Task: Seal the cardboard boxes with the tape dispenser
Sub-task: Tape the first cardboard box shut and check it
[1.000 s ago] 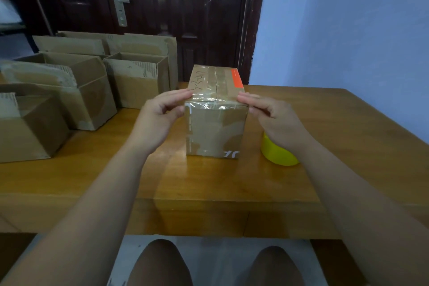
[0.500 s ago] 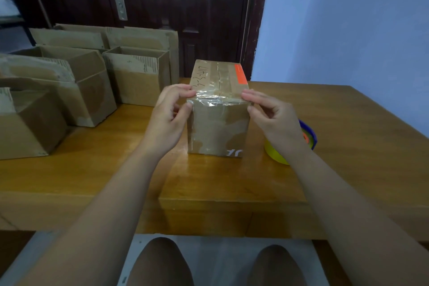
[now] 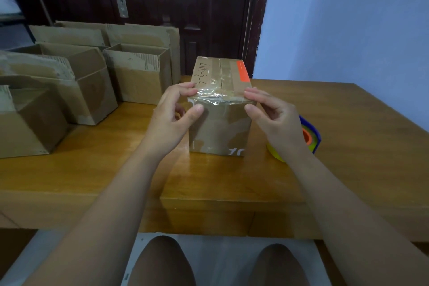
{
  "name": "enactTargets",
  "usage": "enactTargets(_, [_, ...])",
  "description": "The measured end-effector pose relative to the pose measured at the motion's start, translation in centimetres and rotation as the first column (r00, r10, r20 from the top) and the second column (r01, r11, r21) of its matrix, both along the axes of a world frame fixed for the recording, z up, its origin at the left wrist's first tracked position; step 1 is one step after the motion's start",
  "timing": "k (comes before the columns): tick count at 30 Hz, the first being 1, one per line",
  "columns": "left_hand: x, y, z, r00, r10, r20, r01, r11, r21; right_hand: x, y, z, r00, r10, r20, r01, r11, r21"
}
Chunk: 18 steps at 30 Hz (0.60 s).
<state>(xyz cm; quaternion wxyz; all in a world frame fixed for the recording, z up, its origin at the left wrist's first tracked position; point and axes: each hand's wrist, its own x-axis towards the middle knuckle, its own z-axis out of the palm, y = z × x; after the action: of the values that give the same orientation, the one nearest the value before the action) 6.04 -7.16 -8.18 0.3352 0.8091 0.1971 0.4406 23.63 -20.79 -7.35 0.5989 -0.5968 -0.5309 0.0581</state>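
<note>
The left hand (image 3: 171,118) and right hand (image 3: 276,116) are pinching the top front corners of a brown box (image 3: 220,130), which is standing in the middle of the worktop (image 3: 348,165). Shiny clear tape (image 3: 213,96) is lying crinkled over that edge. The dispenser (image 3: 312,137) is lying just beside the right hand.

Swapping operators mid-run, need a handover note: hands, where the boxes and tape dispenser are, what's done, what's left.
Left hand: pinches the taped box at the left end of its top front edge.
Right hand: pinches the right end of that edge.
Tape dispenser: on the table, right of the box, partly behind the right hand, in neither hand.
Done: clear tape runs along the top seam and over the front edge.
Left: the open boxes on the table's left look unsealed.
</note>
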Motion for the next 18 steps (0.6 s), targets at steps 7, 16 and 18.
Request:
enactTargets(7, [0.8,-0.1,3.1,0.983,0.181,-0.006,-0.181,0.978,-0.103,0.2,1.1,1.6,0.996,-0.059,-0.066,0.057,0.998,-0.026])
enactTargets(16, [0.0,-0.3,1.8,0.956,0.279,-0.091,-0.266,0.956,0.127,1.7,0.8,1.2,0.999,0.046,0.022,-0.043,0.993,-0.114])
enactTargets(18, [0.3,-0.4,1.7,0.95,0.297,-0.09,-0.268,0.931,0.247,1.1,0.9,0.9,0.984,-0.064,0.169,0.08,0.993,-0.088])
